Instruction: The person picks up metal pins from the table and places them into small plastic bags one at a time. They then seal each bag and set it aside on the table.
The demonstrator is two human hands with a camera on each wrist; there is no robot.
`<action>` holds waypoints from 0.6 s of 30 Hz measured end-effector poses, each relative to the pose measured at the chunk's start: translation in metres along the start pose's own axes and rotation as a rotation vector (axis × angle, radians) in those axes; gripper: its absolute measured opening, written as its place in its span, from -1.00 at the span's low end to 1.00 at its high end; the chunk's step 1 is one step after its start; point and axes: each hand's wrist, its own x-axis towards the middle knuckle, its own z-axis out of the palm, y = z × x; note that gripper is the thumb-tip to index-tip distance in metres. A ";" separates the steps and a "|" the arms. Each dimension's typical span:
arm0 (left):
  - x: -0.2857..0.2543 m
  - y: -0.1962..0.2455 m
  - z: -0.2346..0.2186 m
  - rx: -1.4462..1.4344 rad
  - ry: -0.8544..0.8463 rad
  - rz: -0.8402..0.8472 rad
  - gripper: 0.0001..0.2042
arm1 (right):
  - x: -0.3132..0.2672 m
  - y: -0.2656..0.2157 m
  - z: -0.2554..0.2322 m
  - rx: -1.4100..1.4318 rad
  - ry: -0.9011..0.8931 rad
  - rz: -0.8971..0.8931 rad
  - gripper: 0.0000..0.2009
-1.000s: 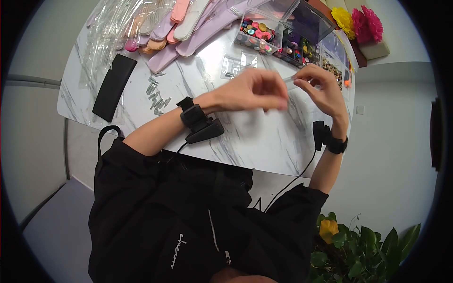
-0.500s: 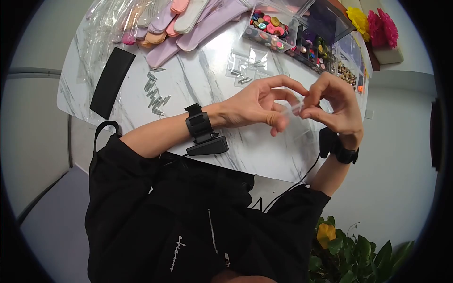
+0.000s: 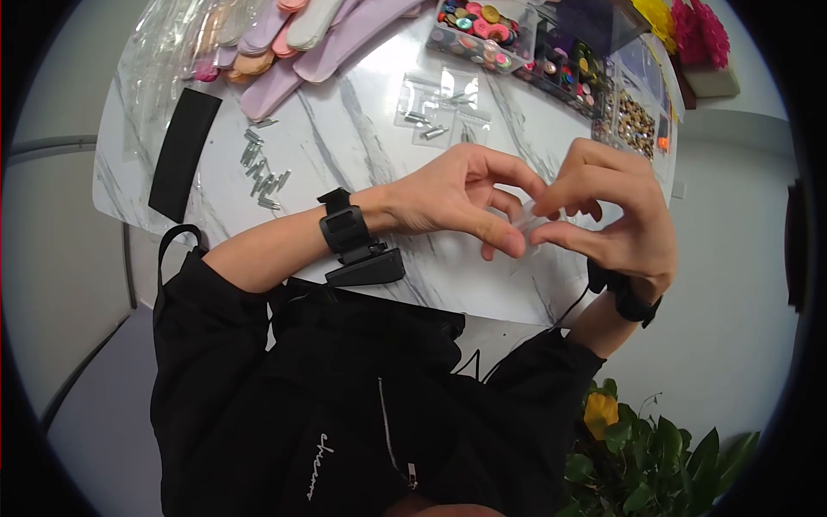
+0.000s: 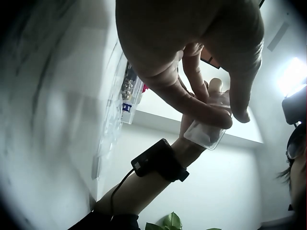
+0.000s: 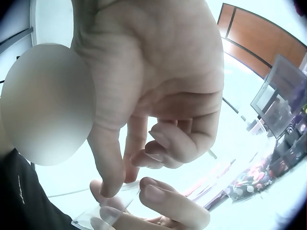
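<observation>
Between both hands is a small clear plastic bag (image 3: 524, 241), close over the table. My left hand (image 3: 465, 194) pinches it with thumb and fingers, as the bag (image 4: 207, 135) in the left wrist view shows. Opposite, my right hand (image 3: 624, 207) grips the bag's edge between thumb and forefinger, its other fingers curled. In the right wrist view the bag (image 5: 103, 211) is partly covered by fingertips of both hands. Beyond my left hand lie several small clear bags (image 3: 444, 108) with silver metal pieces inside. Loose silver metal pieces (image 3: 258, 168) are scattered left of them.
The white marbled table (image 3: 336, 121) holds a black strip (image 3: 185, 155) at left and long lilac, pink and white pieces (image 3: 293, 60) in plastic behind. Boxes of colourful buttons (image 3: 482, 39) and a box of beads (image 3: 633, 125) stand at the back right. A cable hangs near my right wrist.
The two hands have come together around the clear bag, which the right hand alone held one second ago. The left hand's fingers have closed onto it. The head view has shifted slightly.
</observation>
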 end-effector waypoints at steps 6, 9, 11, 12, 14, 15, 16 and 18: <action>0.001 -0.003 0.000 0.118 0.003 -0.003 -0.60 | -0.004 0.000 -0.001 -0.009 -0.042 0.013 -0.74; 0.002 -0.005 -0.002 0.181 0.002 -0.033 -0.56 | -0.005 -0.001 0.002 0.107 -0.144 0.112 -0.71; 0.001 -0.005 -0.004 0.216 0.005 -0.100 -0.44 | -0.006 -0.001 0.003 0.078 -0.137 0.078 -0.70; 0.001 -0.005 -0.004 0.215 0.012 -0.097 -0.44 | -0.007 0.000 0.003 0.049 -0.132 0.040 -0.69; 0.002 -0.002 0.000 0.287 0.021 -0.149 -0.50 | -0.005 -0.001 0.006 0.032 -0.139 -0.020 -0.67; 0.000 0.000 0.001 0.328 0.041 -0.175 -0.52 | -0.005 -0.004 0.007 -0.015 -0.115 -0.011 -0.66; -0.001 0.000 0.002 0.336 0.084 -0.168 -0.52 | -0.005 -0.007 0.009 -0.057 -0.095 -0.012 -0.64; -0.002 0.001 0.004 0.226 0.076 -0.061 -0.66 | -0.002 -0.009 0.011 -0.072 -0.098 -0.069 -0.62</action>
